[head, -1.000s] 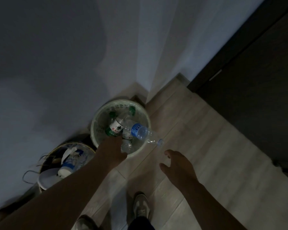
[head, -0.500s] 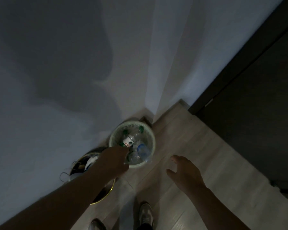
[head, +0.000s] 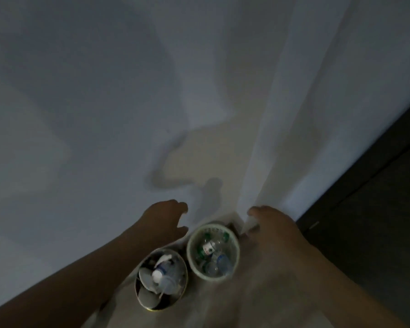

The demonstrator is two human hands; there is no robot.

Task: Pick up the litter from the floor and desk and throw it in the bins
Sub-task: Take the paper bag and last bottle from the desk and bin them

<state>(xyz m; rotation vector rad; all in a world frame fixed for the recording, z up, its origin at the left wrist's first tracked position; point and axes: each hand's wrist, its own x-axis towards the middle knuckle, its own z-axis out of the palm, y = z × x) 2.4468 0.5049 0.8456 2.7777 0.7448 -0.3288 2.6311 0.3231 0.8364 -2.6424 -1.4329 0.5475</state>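
Two bins stand on the floor (head: 199, 306): a pale basket (head: 189, 253) holding plastic bottles (head: 210, 247) and a dark bin (head: 152, 314) with a lone bottle (head: 161, 273). Since half a second ago the left hand (head: 166, 216) has lifted off the basket's rim; both it and the right hand (head: 275, 228) hover empty, fingers relaxed. Labels are too blurred to read.

Two round bins stood side by side in the lower middle of the frame. The pale bin (head: 191, 256), on the right, held clear plastic bottles (head: 210, 247). The dark bin (head: 152, 315) held a blue-labelled bottle (head: 162, 273) and pale scraps.
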